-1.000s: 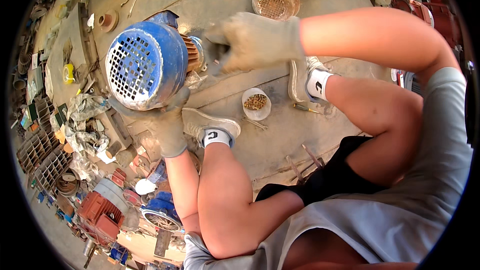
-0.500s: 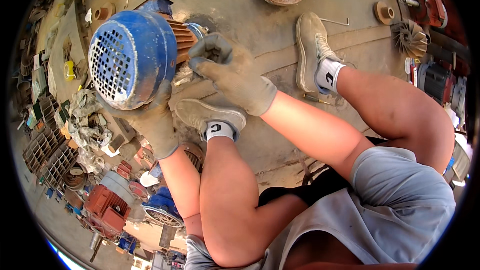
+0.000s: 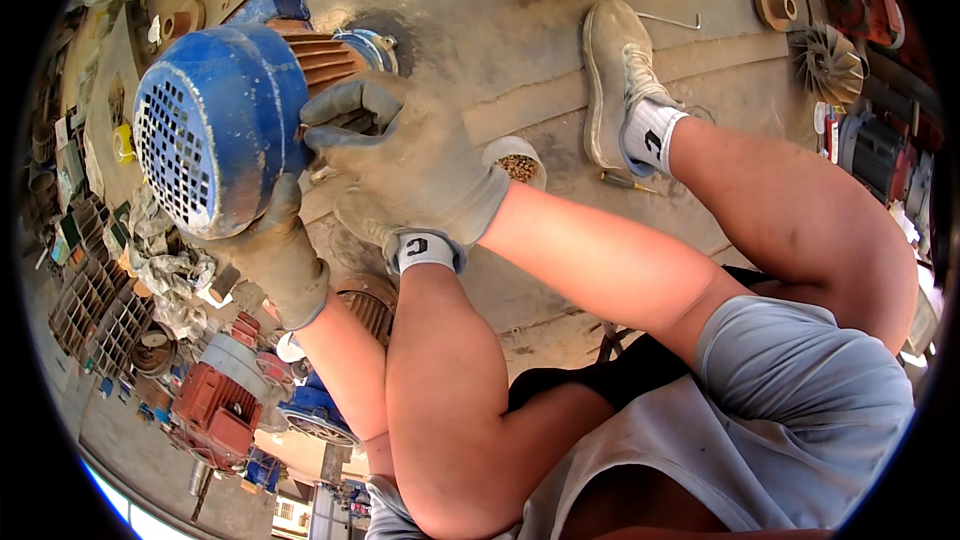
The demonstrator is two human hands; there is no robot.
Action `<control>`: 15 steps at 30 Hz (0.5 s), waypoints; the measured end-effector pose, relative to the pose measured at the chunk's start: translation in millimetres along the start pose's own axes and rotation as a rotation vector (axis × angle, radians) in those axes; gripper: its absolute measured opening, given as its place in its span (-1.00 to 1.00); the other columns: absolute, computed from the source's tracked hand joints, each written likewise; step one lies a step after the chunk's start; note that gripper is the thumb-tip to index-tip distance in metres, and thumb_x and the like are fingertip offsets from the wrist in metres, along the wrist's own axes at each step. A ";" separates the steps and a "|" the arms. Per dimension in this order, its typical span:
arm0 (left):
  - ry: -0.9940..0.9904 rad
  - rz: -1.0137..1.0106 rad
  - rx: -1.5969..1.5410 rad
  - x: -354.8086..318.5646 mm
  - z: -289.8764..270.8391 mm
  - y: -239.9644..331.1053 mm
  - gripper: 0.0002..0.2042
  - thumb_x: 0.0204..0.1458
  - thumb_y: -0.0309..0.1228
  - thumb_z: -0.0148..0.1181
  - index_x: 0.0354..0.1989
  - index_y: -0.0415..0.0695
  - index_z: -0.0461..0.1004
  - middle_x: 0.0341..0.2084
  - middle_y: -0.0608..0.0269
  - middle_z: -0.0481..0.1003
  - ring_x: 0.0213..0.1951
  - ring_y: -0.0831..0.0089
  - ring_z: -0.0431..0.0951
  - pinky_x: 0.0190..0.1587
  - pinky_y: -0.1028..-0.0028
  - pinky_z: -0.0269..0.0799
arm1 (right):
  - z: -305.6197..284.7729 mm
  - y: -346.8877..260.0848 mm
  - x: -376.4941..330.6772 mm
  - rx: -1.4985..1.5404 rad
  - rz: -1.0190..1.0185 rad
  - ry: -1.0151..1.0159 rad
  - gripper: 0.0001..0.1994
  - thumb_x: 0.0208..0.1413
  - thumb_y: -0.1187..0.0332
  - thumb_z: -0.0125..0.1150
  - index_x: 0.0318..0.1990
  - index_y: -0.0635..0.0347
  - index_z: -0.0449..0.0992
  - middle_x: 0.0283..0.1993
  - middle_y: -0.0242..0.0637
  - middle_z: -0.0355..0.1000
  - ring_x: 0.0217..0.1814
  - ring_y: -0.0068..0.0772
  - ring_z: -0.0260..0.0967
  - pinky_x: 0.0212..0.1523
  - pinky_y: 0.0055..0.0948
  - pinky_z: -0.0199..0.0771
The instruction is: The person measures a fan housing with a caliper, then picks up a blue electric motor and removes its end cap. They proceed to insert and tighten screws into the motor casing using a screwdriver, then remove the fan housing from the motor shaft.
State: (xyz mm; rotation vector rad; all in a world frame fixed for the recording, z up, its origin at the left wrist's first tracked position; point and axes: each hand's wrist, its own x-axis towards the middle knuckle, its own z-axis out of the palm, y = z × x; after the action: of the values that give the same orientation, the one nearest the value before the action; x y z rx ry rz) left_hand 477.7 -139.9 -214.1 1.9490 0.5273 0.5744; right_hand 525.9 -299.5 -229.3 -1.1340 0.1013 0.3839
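From the head view, a blue motor with a perforated fan cover and rusty orange ribs lies on the concrete floor, above the person's left knee. The gloved left hand cups the cover's lower edge, and the gloved right hand curls its fingers against the ribbed body. Right of the motor sits a small round tub of brownish bits; a red motor lies below it.

Left grip gloved, fingers curled, forearm up from below; right grip gloved, fingers bent, arm extended.
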 end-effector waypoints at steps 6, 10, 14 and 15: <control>-0.007 -0.066 -0.104 -2.5 -2.6 -2.2 0.04 -0.18 -0.62 0.57 0.53 -0.16 0.06 0.45 -0.08 0.31 0.43 0.05 0.42 0.49 0.03 0.47 | 2.4 17.9 -0.8 0.024 -0.091 0.038 -0.78 0.12 0.58 0.48 -0.07 0.35 0.72 -0.12 -0.19 0.76 -0.11 -0.53 0.71 -0.03 -0.47 0.76; -0.025 -0.040 -0.010 0.3 -4.8 -4.2 0.05 -0.18 -0.63 0.60 0.52 -0.23 0.05 0.43 -0.10 0.32 0.40 0.10 0.44 0.47 0.08 0.48 | 3.5 18.7 -3.1 0.073 -0.045 -0.020 -0.70 0.16 0.70 0.41 0.06 0.39 0.64 0.00 -0.16 0.72 0.07 -0.42 0.68 0.18 -0.42 0.72; -0.026 -0.032 -0.068 -0.4 -3.1 2.7 0.05 -0.19 -0.66 0.67 0.50 -0.27 0.07 0.42 -0.11 0.32 0.37 0.16 0.46 0.43 0.16 0.53 | 5.9 9.0 -5.5 -0.001 -0.047 -0.036 -0.65 0.13 0.69 0.44 0.08 0.42 0.61 0.00 -0.14 0.72 0.05 -0.43 0.68 0.18 -0.42 0.73; -0.020 -0.021 -0.063 -0.6 -3.2 2.4 0.05 -0.19 -0.66 0.68 0.49 -0.27 0.07 0.42 -0.12 0.32 0.37 0.17 0.46 0.42 0.17 0.54 | 5.6 6.7 -5.1 -0.092 -0.061 -0.030 -0.65 0.12 0.68 0.46 0.08 0.42 0.61 0.00 -0.13 0.72 0.03 -0.43 0.69 0.17 -0.42 0.74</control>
State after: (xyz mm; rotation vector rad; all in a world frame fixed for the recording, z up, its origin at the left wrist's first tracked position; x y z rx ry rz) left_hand 475.6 -139.0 -210.8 1.8856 0.5107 0.5507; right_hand 518.2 -293.3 -231.3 -1.2188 0.0228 0.3536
